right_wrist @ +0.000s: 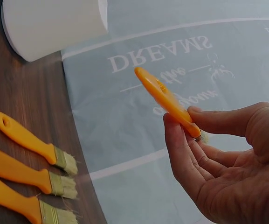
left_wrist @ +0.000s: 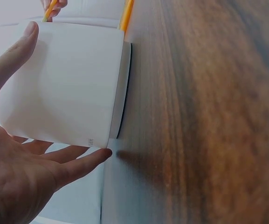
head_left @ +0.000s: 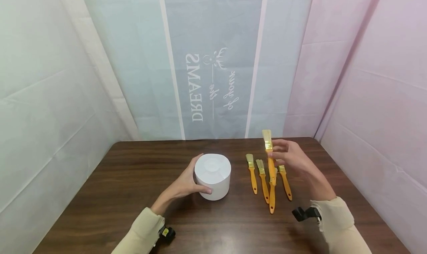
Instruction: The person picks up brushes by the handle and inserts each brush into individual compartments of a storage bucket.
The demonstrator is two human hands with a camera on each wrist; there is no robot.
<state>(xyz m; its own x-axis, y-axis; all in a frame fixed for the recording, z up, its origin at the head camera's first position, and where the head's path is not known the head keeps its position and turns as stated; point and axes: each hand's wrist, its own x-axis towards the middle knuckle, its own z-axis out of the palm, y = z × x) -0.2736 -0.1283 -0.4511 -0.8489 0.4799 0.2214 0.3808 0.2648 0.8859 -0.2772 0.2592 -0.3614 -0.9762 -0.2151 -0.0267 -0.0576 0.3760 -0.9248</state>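
A white rounded container [head_left: 217,189] stands on the table, left of the brushes. My left hand [head_left: 185,181] grips it from the side, with the thumb [left_wrist: 17,53] on the near wall and the fingers round the far side. Whether its pale top is a lid or an open hollow, I cannot tell. My right hand [head_left: 291,155] pinches a paintbrush [right_wrist: 164,98] between thumb and fingertips, above the table. This brush has a yellow-orange handle and is held bristles up in the head view. Several similar paintbrushes [head_left: 252,178] lie below and beside the right hand.
The dark wood-grain table [head_left: 133,180] has rounded far corners. A pale blue-grey curtain [head_left: 213,31] with mirrored lettering hangs behind it, and white sheets [head_left: 383,98] flank both sides. A black wrist device [head_left: 305,213] sits at the right cuff.
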